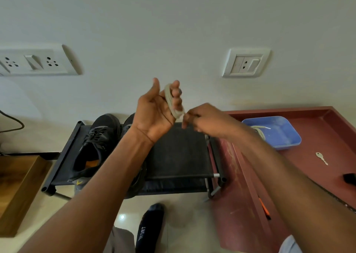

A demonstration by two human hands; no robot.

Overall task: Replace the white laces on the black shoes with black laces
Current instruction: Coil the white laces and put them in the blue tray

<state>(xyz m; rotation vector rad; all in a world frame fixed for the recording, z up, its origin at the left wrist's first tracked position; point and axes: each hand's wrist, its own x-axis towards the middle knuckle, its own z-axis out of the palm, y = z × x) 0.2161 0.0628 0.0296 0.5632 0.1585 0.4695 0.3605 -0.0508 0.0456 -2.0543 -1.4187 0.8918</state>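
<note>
White lace (172, 102) coiled around raised left hand (158, 110)

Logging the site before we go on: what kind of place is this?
Probably a home room: a low black fabric shoe rack against a white wall with socket plates, beside a maroon wooden tabletop.

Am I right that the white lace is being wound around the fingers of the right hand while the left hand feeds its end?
Not quite: the hands are swapped. In the head view the white lace is wound around the fingers of the left hand, while the right hand feeds its end.
</note>
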